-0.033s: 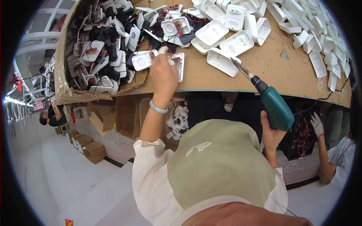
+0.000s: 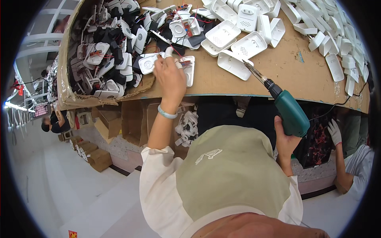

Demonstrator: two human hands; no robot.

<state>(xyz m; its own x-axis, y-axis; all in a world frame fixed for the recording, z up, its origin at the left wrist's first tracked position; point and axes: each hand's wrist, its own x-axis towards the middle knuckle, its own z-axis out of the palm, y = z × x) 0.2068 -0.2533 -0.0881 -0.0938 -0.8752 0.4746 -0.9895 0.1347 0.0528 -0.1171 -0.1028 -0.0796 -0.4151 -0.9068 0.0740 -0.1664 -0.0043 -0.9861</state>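
Observation:
My right hand [image 2: 286, 139] grips a green soldering gun [image 2: 291, 113] by its body, its metal tip pointing up and left over an open white plastic shell [image 2: 235, 65]. The tip looks just above or against that shell's edge; I cannot tell which. My left hand [image 2: 171, 75] reaches over the table edge, finger covers on some fingertips, its fingers drawn together. They lie between a white casing half with a round part [image 2: 147, 63] and an upright white shell [image 2: 189, 71] with red wires at its top. What the fingertips pinch, if anything, is hidden.
A cardboard box [image 2: 65, 79] full of white and black parts with red wires stands at the left. White shells [image 2: 341, 43] are heaped at the back right. A dark cord [image 2: 333, 106] trails from the tool. Another person's gloved hand [image 2: 334, 133] is by a dark crate at right.
My left hand has shifted slightly left, showing more of the upright shell's top. My right hand and the soldering gun stay put. The other person's gloved hand has moved slightly.

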